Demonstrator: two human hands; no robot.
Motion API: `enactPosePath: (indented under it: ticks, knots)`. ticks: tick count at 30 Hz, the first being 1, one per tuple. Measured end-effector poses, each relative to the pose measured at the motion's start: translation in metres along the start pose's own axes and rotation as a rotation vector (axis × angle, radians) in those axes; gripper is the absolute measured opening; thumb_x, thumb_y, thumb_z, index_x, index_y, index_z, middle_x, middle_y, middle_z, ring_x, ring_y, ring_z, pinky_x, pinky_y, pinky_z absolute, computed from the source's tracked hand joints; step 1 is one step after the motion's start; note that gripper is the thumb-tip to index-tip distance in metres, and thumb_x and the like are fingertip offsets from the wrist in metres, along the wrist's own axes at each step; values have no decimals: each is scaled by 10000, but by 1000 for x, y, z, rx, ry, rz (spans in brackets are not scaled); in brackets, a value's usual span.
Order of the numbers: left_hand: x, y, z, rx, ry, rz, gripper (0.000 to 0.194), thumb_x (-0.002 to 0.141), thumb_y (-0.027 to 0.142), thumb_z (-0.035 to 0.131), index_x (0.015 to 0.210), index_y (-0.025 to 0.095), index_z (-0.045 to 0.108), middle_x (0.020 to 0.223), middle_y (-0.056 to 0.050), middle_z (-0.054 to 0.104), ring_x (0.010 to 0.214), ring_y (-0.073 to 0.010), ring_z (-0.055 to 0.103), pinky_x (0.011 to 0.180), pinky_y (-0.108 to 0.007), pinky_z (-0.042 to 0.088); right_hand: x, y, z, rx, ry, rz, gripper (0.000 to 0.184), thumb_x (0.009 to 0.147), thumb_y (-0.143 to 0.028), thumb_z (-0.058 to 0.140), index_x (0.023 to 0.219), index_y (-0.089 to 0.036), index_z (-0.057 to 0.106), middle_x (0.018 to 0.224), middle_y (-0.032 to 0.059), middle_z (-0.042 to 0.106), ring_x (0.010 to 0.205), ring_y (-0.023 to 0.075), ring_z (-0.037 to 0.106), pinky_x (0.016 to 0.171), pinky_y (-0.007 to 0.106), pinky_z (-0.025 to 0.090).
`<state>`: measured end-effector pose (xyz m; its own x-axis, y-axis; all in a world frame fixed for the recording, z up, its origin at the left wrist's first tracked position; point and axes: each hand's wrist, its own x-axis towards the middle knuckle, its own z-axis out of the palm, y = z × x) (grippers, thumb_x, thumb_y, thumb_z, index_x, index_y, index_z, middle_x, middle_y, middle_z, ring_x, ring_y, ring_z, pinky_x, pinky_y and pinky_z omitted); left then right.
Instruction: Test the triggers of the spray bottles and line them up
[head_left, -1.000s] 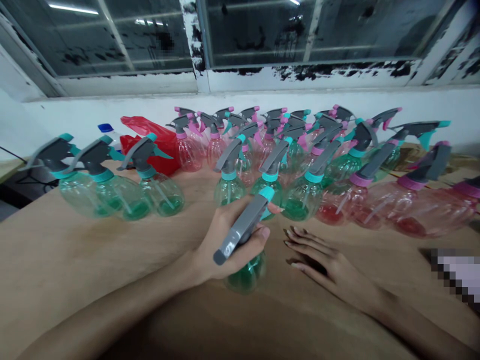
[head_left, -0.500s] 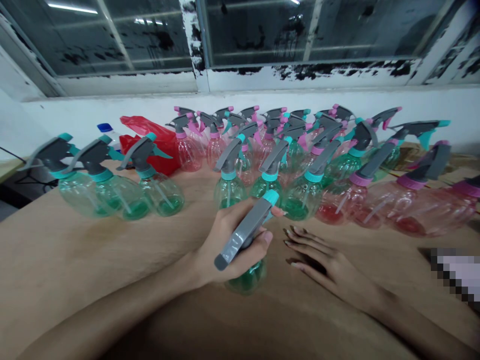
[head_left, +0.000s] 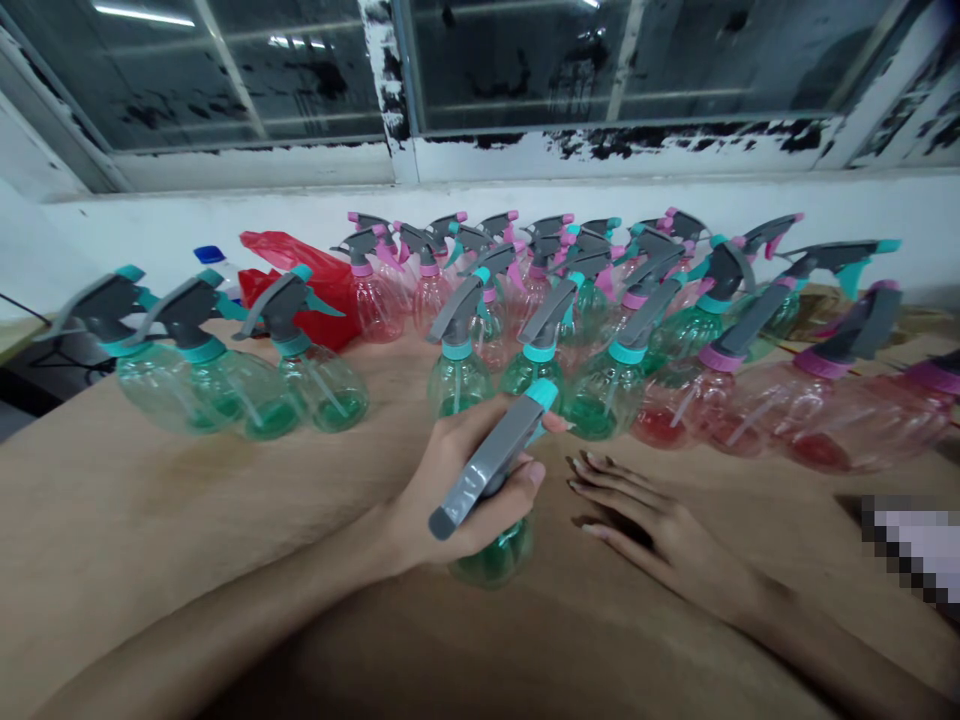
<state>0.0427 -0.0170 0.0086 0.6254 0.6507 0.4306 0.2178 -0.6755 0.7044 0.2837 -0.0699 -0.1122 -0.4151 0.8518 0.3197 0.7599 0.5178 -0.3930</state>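
My left hand is wrapped round the neck of a green spray bottle near the table's front edge. Its grey trigger head slants up to the right, ending in a turquoise nozzle. Fingers hide the collar and most of the trigger. To the right, my right hand rests on the wooden table with its fingers stretched out, holding nothing. Just beyond both hands stand several green spray bottles with turquoise collars, one of them a front-row bottle. A pink spray bottle stands beside these.
At the left are three green spray bottles, the nearest a clear green one. A red plastic bag and a blue-capped bottle lie behind. Many pink and green bottles crowd toward the windowed wall. A pixelated patch covers something at right.
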Motion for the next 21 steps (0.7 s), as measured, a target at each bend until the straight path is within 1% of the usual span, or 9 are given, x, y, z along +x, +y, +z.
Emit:
enactPosePath:
  ticks: [2, 6, 10, 14, 18, 21]
  knots:
    - [0, -1, 0, -1, -1, 5, 293, 774, 226, 481, 1057, 201, 554, 561, 45, 529, 445, -136, 497, 547, -297, 491, 0, -1, -1, -1, 0, 1, 414, 882, -337, 504, 1292, -285, 482, 1363, 18, 487, 1283, 236, 397, 1027, 475, 401]
    - [0, -1, 0, 5, -1, -3, 282, 785, 242, 466, 1050, 202, 554, 523, 53, 500, 423, -136, 478, 500, -288, 467, 0, -4, -1, -23, -14, 8, 400, 896, -338, 484, 1291, -274, 480, 1373, 17, 477, 1296, 223, 379, 1042, 469, 387]
    - [0, 0, 0, 27, -6, -17, 284, 790, 243, 453, 1054, 201, 550, 516, 53, 508, 424, -136, 485, 484, -279, 461, 0, -3, -2, -32, -34, 19, 407, 897, -346, 482, 1296, -269, 475, 1383, 13, 464, 1301, 220, 372, 1049, 460, 382]
    - [0, 0, -1, 47, -3, 11, 271, 786, 241, 458, 1039, 210, 552, 517, 54, 514, 403, -126, 468, 461, -268, 459, 0, -1, -1, -20, -26, 2, 418, 890, -340, 492, 1303, -284, 466, 1382, 12, 466, 1293, 230, 383, 1037, 471, 393]
    - [1, 3, -4, 60, 32, 52, 172, 769, 197, 476, 913, 204, 569, 596, 24, 540, 478, -129, 514, 559, -283, 499, 0, -1, 0, -30, -18, -9, 407, 893, -336, 491, 1296, -284, 473, 1378, 13, 471, 1294, 228, 382, 1032, 468, 399]
    - [3, 5, -6, 71, 26, 86, 100, 753, 176, 483, 802, 185, 569, 667, -9, 580, 563, -141, 571, 580, -275, 507, 0, -1, 0, -29, -30, -1, 396, 898, -339, 483, 1288, -276, 483, 1379, 17, 470, 1295, 222, 380, 1039, 462, 391]
